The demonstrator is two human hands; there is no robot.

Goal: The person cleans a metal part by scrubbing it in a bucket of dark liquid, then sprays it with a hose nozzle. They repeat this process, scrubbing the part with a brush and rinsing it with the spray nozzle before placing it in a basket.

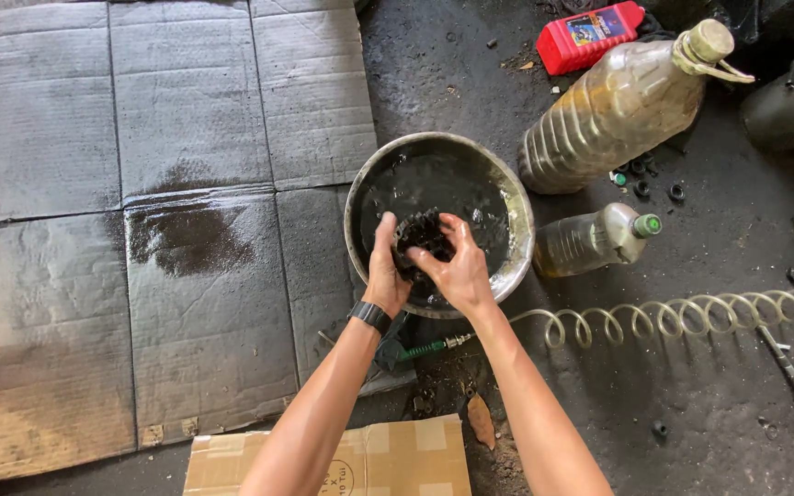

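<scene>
A single head-worn camera looked almost straight down from above the person's own forearms, which entered from the bottom edge. It sat close enough that the left hand (386, 266) and right hand (457, 271) met near the frame's centre, over the floor (691, 404). No second view existed, so nothing was shared. The frame reached well beyond the hands on every side.
</scene>
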